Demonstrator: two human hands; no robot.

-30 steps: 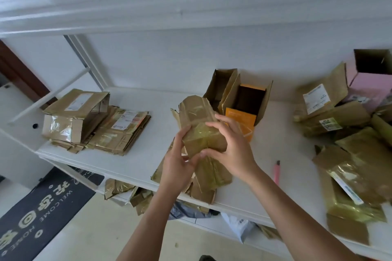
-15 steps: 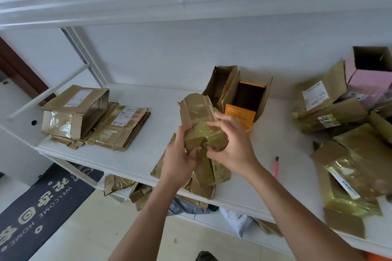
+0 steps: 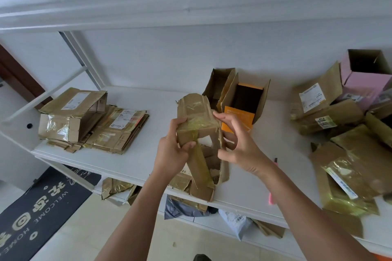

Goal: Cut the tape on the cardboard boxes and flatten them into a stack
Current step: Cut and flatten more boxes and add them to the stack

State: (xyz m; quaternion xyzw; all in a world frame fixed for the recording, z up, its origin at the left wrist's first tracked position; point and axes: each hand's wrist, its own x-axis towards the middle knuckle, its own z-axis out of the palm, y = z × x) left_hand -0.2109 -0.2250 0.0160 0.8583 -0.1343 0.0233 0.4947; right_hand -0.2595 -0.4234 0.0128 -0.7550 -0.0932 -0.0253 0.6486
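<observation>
Gripping taped box (image 3: 197,127), left hand (image 3: 172,152), right hand (image 3: 239,144), pink cutter (image 3: 272,195) half hidden

At frame centre, the left hand (image 3: 171,155) grips the left side of a taped cardboard box (image 3: 197,127) held above the white desk (image 3: 135,163). The right hand (image 3: 239,146) pinches the box's right edge. A flattened stack (image 3: 93,121) lies at 9 o'clock. An open orange box (image 3: 238,118) stands at 1 o'clock, unflattened boxes (image 3: 339,121) at 3 o'clock, and a pink cutter (image 3: 271,199) at 4 o'clock.
</observation>
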